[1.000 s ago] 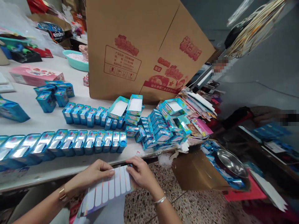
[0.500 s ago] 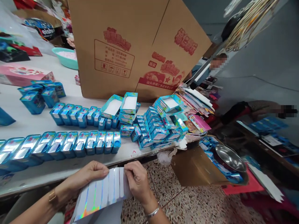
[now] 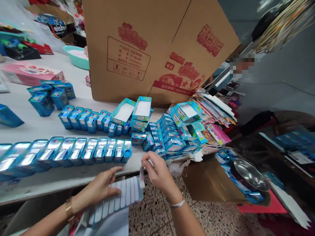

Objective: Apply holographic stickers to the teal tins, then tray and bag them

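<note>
Between the finger and thumb of my right hand (image 3: 157, 170) hangs a narrow shiny strip (image 3: 142, 177), just beyond the right end of a sheet of strips (image 3: 123, 198). My left hand (image 3: 104, 186) has its thumb over the sheet's upper part, and its index finger stretches apart toward the table edge. White paper lies under the sheet. A row of blue containers (image 3: 78, 152) with shiny strips on their tops stands along the front of the table. The container at the row's right end (image 3: 127, 151) shows a round blue spot on top.
A second row of blue containers (image 3: 85, 118) stands behind. Open display trays (image 3: 141, 109) sit beside stacked blue boxes (image 3: 172, 139). A large carton (image 3: 157, 19) rises behind. At right, a floor carton (image 3: 209, 180) holds blue packs and a metal bowl (image 3: 251, 173).
My right hand has moved up and right with a strip now separate from the sheet. My left hand's index finger has extended away from its pinch. The view has shifted slightly.
</note>
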Demonstrator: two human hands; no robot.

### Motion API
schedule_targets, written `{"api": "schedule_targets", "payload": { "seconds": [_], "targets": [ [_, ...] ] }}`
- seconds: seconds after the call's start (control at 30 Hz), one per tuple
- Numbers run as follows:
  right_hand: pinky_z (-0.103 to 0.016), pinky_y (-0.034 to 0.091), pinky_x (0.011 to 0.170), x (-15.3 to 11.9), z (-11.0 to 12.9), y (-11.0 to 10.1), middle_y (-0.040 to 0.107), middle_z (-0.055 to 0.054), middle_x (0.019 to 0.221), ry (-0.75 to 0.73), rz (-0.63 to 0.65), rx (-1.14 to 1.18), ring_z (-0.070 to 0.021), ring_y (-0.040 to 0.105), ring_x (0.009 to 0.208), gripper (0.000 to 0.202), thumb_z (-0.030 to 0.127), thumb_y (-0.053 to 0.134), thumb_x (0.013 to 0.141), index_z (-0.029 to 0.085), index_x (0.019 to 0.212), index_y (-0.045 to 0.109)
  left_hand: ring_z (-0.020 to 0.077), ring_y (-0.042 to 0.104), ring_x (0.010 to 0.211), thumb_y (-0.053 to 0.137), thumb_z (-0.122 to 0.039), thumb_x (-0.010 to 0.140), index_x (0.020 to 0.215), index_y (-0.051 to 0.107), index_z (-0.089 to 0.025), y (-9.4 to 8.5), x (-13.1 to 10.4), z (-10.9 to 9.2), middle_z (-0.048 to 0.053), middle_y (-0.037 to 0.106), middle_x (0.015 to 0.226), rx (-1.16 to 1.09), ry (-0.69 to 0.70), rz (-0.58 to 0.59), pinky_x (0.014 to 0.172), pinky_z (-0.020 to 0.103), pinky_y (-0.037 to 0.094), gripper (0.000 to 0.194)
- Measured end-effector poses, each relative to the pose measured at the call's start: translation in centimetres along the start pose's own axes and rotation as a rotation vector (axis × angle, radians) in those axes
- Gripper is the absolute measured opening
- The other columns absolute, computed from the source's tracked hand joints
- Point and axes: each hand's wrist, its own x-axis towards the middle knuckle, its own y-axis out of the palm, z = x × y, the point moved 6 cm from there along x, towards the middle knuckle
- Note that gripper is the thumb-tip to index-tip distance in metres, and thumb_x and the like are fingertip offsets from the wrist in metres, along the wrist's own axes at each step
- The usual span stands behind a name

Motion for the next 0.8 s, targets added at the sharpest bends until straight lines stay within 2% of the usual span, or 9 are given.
{"api": "schedule_targets", "payload": {
  "seconds": [0.07,0.1,0.17,0.27,0.37,0.43,0.53,0.7,0.8],
  "targets": [
    [-0.026,0.041,0.076,2.2,0.6,0.3,0.062,0.000,0.087,-0.021,0.154,0.003,-0.0150,0.057,0.083,0.016,0.020,0.048,0.101,0.021,0.088,0.057,0.0155,0.044,0.067,0.085,-0.041,0.061,0.145,0.045,-0.018,1.6,-0.1,-0.9,-0.007,0.046,0.073,-0.102,0.032,0.120,0.060,0.023,0.032,0.096],
    [-0.026,0.041,0.076,3.1,0.8,0.6,0.063,0.000,0.088,-0.035,0.202,0.002,-0.0145,0.057,0.084,0.015,0.020,0.049,0.101,0.021,0.088,0.057,0.0140,0.040,0.065,0.084,-0.045,0.062,0.148,0.040,-0.018,2.3,-0.2,-1.5,-0.007,0.044,0.072,-0.194,0.043,0.177,0.058,0.023,0.030,0.100],
    [-0.025,0.040,0.077,4.6,0.8,1.5,0.063,0.000,0.089,-0.060,0.252,-0.019,-0.0140,0.057,0.085,0.014,0.019,0.049,0.101,0.021,0.088,0.056,0.0126,0.032,0.061,0.074,-0.057,0.072,0.144,0.045,-0.015,3.0,-0.1,-2.8,-0.007,0.042,0.068,-0.370,0.076,0.232,0.055,0.023,0.025,0.088],
    [-0.025,0.039,0.076,5.9,0.4,2.9,0.062,0.000,0.088,-0.091,0.279,-0.065,-0.0137,0.055,0.084,0.015,0.017,0.049,0.101,0.021,0.087,0.055,0.0113,0.024,0.058,0.052,-0.074,0.082,0.110,0.066,-0.011,2.9,1.0,-4.2,-0.007,0.035,0.062,-0.518,0.116,0.165,0.054,0.025,0.020,0.070],
    [-0.026,0.038,0.075,6.8,-0.2,3.8,0.061,0.000,0.086,-0.126,0.297,-0.141,-0.0142,0.054,0.082,0.015,0.016,0.050,0.100,0.020,0.087,0.054,0.0092,0.017,0.054,0.054,-0.076,0.080,0.075,0.063,-0.013,3.2,2.7,-3.8,-0.009,0.027,0.056,-0.640,0.029,0.071,0.051,0.025,0.014,0.064],
    [-0.027,0.037,0.075,7.4,-0.7,4.1,0.060,-0.001,0.086,-0.152,0.292,-0.221,-0.0158,0.052,0.082,0.013,0.015,0.050,0.099,0.020,0.088,0.054,0.0084,0.015,0.051,0.057,-0.076,0.078,0.072,0.062,-0.014,3.7,3.6,-3.0,-0.010,0.025,0.051,-0.716,-0.028,0.016,0.049,0.026,0.011,0.062],
    [-0.030,0.038,0.077,8.3,-1.3,4.7,0.059,-0.005,0.091,-0.202,0.268,-0.338,-0.0191,0.050,0.086,0.012,0.014,0.048,0.098,0.019,0.090,0.055,0.0081,0.015,0.047,0.057,-0.076,0.077,0.081,0.065,-0.012,4.4,4.4,-2.0,-0.012,0.025,0.046,-0.761,-0.084,-0.048,0.048,0.026,0.009,0.065],
    [-0.034,0.039,0.085,9.3,-2.3,5.9,0.060,-0.009,0.107,-0.247,0.268,-0.424,-0.0221,0.049,0.098,0.013,0.014,0.046,0.098,0.018,0.095,0.057,0.0078,0.014,0.045,0.056,-0.076,0.078,0.085,0.064,-0.011,4.8,4.9,-1.5,-0.012,0.024,0.044,-0.780,-0.111,-0.059,0.047,0.025,0.008,0.066],
    [-0.036,0.038,0.082,9.7,-2.6,6.4,0.060,-0.008,0.104,-0.273,0.295,-0.495,-0.0227,0.048,0.095,0.010,0.013,0.049,0.096,0.018,0.096,0.058,0.0080,0.014,0.045,0.055,-0.076,0.079,0.085,0.065,-0.011,4.8,5.5,-1.0,-0.013,0.023,0.044,-0.797,-0.122,-0.048,0.047,0.026,0.008,0.066]
  ]
}}
